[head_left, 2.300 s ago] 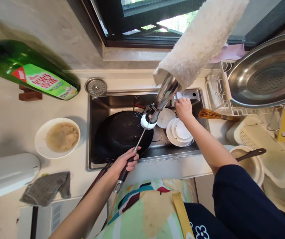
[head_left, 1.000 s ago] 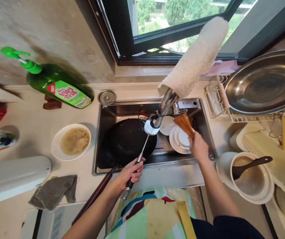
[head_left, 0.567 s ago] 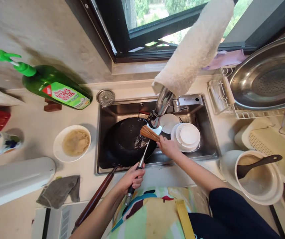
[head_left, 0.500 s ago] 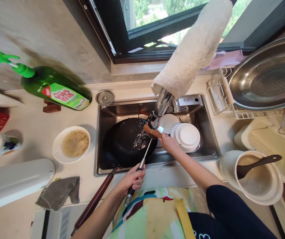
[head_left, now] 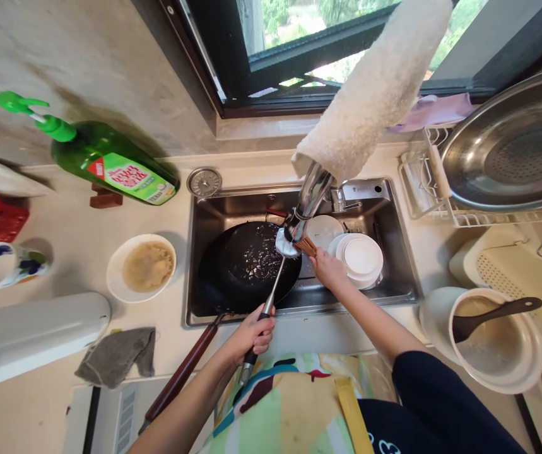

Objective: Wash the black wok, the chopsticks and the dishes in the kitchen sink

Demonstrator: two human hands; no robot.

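Note:
My left hand (head_left: 255, 333) is closed around the black handle of a metal ladle (head_left: 277, 280). Its bright, rounded head lies under the faucet (head_left: 307, 202), whose spout partly covers it. In my right hand (head_left: 330, 268) is a brown bamboo brush (head_left: 306, 246), its end against or right beside the ladle's head; exact contact is hidden by the spout. Below them a black wok (head_left: 233, 271) rests in the sink (head_left: 406, 287), with bubbly water inside and its brown handle (head_left: 183, 372) sticking out over the front edge.
White plates and bowls (head_left: 363, 255) are stacked at the sink's right. On the left counter are a bowl of cloudy liquid (head_left: 150, 268), a green soap bottle (head_left: 114, 164) and a grey cloth (head_left: 117, 356). A pot with a dark spoon (head_left: 483, 340) and a rack (head_left: 479, 214) stand right.
The brush has moved slightly right off the ladle's head, which now shows bright under the faucet. Both hands keep their hold. The view has shifted a little.

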